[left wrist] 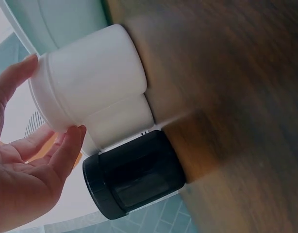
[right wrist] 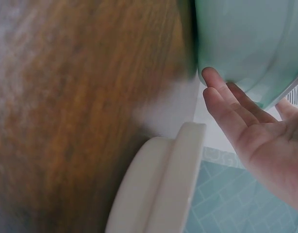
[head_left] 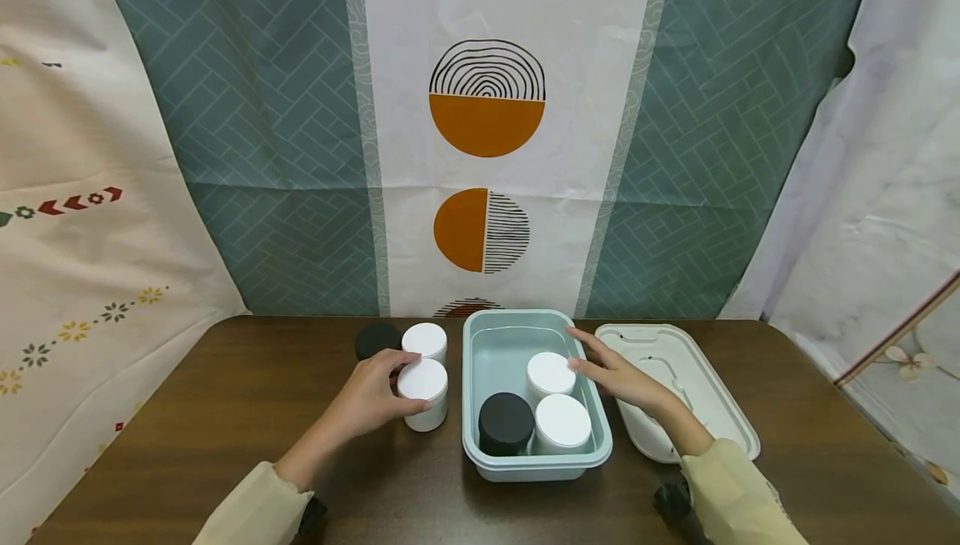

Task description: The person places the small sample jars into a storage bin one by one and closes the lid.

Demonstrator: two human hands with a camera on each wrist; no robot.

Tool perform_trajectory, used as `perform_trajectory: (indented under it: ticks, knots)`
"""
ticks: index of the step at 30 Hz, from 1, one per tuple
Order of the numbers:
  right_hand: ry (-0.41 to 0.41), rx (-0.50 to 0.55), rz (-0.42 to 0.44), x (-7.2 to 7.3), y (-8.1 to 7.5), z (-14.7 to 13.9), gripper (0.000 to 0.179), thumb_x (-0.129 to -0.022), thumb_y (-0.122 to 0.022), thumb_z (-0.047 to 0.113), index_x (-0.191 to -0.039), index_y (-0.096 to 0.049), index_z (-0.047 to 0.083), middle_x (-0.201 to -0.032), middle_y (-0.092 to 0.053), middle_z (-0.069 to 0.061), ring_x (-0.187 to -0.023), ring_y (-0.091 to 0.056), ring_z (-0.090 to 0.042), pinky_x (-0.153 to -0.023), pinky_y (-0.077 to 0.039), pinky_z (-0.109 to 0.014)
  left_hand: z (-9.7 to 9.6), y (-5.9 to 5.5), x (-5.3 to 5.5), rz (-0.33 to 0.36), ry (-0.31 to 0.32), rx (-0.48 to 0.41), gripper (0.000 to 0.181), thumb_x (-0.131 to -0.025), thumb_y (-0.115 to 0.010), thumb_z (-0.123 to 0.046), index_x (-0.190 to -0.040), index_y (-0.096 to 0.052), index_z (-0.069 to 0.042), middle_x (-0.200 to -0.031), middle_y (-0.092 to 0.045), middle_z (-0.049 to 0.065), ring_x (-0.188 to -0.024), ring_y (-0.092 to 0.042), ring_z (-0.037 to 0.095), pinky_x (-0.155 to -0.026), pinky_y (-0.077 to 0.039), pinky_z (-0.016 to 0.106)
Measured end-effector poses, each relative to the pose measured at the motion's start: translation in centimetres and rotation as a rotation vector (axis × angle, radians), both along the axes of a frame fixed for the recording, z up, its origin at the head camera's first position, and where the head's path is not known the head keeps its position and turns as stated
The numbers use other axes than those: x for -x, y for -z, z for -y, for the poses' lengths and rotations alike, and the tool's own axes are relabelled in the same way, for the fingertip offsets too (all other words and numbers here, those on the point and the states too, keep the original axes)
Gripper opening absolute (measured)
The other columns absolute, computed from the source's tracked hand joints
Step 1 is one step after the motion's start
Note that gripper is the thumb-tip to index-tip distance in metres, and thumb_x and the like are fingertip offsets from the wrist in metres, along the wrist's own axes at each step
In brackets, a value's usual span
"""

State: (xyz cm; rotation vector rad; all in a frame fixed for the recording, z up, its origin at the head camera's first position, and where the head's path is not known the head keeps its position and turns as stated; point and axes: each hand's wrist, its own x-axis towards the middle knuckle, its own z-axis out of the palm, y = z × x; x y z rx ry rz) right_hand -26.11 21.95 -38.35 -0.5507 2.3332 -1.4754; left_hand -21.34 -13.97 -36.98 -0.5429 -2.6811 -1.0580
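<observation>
My left hand (head_left: 372,392) pinches a white jar (head_left: 425,399) at its lid, thumb on one side and fingertips on the other. Close behind this jar stand a second white jar (head_left: 426,340) and a black jar (left wrist: 139,172). To their right sits a light blue plastic tub (head_left: 495,341). Inside, toward its near end, are a black jar (head_left: 506,422) and two white jars, one in front (head_left: 562,422) and one behind (head_left: 551,374). My right hand (head_left: 618,374) holds the tub's right wall, thumb over the rim and fingers along the outside (right wrist: 226,107).
A whitish tray-like lid (head_left: 712,395) lies on the brown wooden table (head_left: 360,495), right of the tub and partly under the right forearm. Patterned cloth (head_left: 300,112) hangs behind the table's far edge, with more cloth at both sides.
</observation>
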Motion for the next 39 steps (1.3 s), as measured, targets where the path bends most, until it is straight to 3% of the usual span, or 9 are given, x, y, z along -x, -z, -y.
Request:
perform_trajectory:
  ticks: [7, 13, 23, 32, 39]
  knots:
    - [-0.020, 0.017, -0.004, -0.1, -0.1, -0.1, 0.065, -0.096, -0.046, 0.027, -0.147, -0.008, 0.012, -0.139, -0.025, -0.032, -0.122, -0.037, -0.044, -0.087, -0.045, -0.050, 0.0, 0.0, -0.2, -0.007, -0.009, -0.013, 0.056, -0.061, -0.084, -0.018, -0.107, -0.061, 0.005, -0.104, -0.062, 0.015, -0.090, -0.059, 0.023, -0.074, -0.052, 0.034]
    - [-0.012, 0.013, -0.006, -0.1, -0.1, -0.1, 0.065, -0.096, -0.047, 0.027, -0.147, -0.009, 0.012, -0.140, -0.024, -0.031, -0.123, -0.037, -0.043, -0.087, -0.045, -0.050, 0.4, -1.5, -0.7, -0.006, -0.002, -0.063, 0.055, -0.061, -0.084, -0.016, -0.106, -0.061, 0.005, -0.105, -0.061, 0.016, -0.089, -0.062, 0.024, -0.074, -0.053, 0.031]
    - [-0.006, 0.004, -0.013, -0.1, 0.0, -0.1, 0.065, -0.095, -0.047, 0.028, -0.146, -0.010, 0.011, -0.142, -0.021, -0.030, -0.124, -0.034, -0.045, -0.088, -0.044, -0.052, 0.7, -4.2, -0.9, -0.117, 0.012, -0.098, 0.051, -0.062, -0.083, -0.012, -0.106, -0.062, 0.004, -0.105, -0.061, 0.012, -0.091, -0.058, 0.024, -0.075, -0.053, 0.033]
    - [-0.007, 0.003, -0.020, -0.1, 0.0, -0.2, 0.065, -0.095, -0.047, 0.027, -0.146, -0.010, 0.011, -0.142, -0.021, -0.030, -0.124, -0.034, -0.046, -0.087, -0.044, -0.052, -0.7, -6.2, -0.9, -0.130, 0.013, -0.114, 0.051, -0.063, -0.083, -0.014, -0.107, -0.062, 0.000, -0.105, -0.060, 0.010, -0.090, -0.057, 0.022, -0.078, -0.052, 0.036]
    - [-0.004, 0.001, -0.020, 0.0, 0.1, -0.1, 0.065, -0.095, -0.047, 0.029, -0.146, -0.010, 0.011, -0.143, -0.020, -0.029, -0.124, -0.034, -0.044, -0.087, -0.044, -0.052, -2.6, -7.4, -0.8, -0.124, 0.066, -0.179, 0.051, -0.063, -0.082, -0.012, -0.108, -0.062, 0.001, -0.105, -0.060, 0.008, -0.092, -0.057, 0.021, -0.081, -0.051, 0.032]
